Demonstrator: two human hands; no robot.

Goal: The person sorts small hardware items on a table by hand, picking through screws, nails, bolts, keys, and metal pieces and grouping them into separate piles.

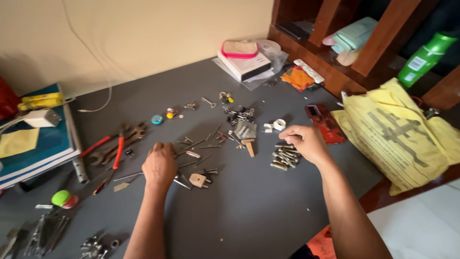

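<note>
My left hand (159, 165) rests knuckles-up on the grey tabletop (249, 206), fingers curled over loose nails and screws (199, 144); whether it grips one I cannot tell. My right hand (304, 142) hovers over a small pile of bolts (284, 157), fingertips pinched together at the pile's top edge, possibly on a bolt. Between the hands lie a small metal scraper with a wooden handle (246, 135) and a tan plug-like piece (198, 180).
Red-handled pliers and wrenches (116, 145) lie left, near stacked books (36, 144). A phone in a red case (326, 123) and a yellow bag (402, 132) sit right. A white box (244, 64) and wooden shelf (335, 57) stand behind. More tools (45, 232) lie front left.
</note>
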